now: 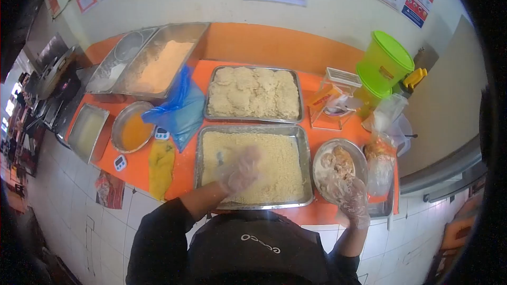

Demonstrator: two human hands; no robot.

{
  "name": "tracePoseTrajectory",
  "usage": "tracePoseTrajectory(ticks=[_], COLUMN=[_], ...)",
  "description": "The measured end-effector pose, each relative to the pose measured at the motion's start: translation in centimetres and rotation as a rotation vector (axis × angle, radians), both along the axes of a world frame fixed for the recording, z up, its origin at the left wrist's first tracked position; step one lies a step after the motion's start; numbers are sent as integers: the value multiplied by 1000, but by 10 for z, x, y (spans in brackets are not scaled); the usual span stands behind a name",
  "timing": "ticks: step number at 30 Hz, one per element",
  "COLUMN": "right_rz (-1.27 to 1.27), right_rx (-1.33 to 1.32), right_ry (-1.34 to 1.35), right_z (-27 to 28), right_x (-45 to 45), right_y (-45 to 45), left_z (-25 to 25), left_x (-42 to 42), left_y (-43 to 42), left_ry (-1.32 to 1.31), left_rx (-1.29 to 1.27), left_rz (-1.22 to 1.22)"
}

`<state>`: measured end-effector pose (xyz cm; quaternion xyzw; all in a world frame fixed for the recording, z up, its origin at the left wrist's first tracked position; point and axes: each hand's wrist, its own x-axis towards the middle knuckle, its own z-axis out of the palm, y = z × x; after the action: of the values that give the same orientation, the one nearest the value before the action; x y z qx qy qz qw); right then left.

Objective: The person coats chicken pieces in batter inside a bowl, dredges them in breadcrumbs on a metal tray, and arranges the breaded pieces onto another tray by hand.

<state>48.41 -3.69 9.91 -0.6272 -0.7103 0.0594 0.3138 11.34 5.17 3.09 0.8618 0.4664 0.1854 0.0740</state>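
My left hand (244,171), in a clear plastic glove, is over a metal tray (305,169) of pale yellow crumbs (280,174). Motion blurs its fingers, so whether they hold anything cannot be told. At the near edge of a round metal bowl (363,158), my right hand (353,200) reaches in with bent fingers. Its glove is caked in white coating, and what it grips is hard to make out. Brown and white coated pieces (340,161), apparently food, lie in that bowl. Behind the crumb tray is another tray (299,110), filled with pale crumb-coated pieces (253,92).
To the left are deep metal bins with orange powder (166,66) and white powder (109,76), a bowl of orange liquid (136,131), a blue plastic bag (182,110), a yellow cloth (161,169) and a small timer (120,162). Green tubs (384,66), a wire rack (340,81) and plastic bags (380,166) stand right.
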Motion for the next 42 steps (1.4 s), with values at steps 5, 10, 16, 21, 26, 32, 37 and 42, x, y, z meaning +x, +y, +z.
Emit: tracePoseTrajectory(ticks=[5, 10, 16, 21, 26, 32, 37, 42], right_rz=[1, -89, 13, 18, -34, 101, 24, -41], right_rx=[-60, -235, 10, 55, -105, 45, -101, -204], right_ry=[-39, 495, -83, -171, 139, -164, 428, 676], right_z=[8, 3, -4, 9, -3, 24, 28, 3], right_x=[2, -9, 0, -2, 6, -8, -14, 7], right_y=[-9, -7, -11, -7, -8, -12, -6, -2], left_z=[5, 11, 5, 6, -16, -8, 17, -29], left_x=[41, 88, 80, 57, 41, 68, 61, 33], left_y=[7, 11, 9, 32, 35, 15, 43, 61], left_ry=[304, 207, 95, 2, 182, 264, 450, -15], left_rx=[-149, -241, -159, -13, -45, -143, 180, 107], left_rz=[215, 227, 115, 244, 272, 214, 308, 391])
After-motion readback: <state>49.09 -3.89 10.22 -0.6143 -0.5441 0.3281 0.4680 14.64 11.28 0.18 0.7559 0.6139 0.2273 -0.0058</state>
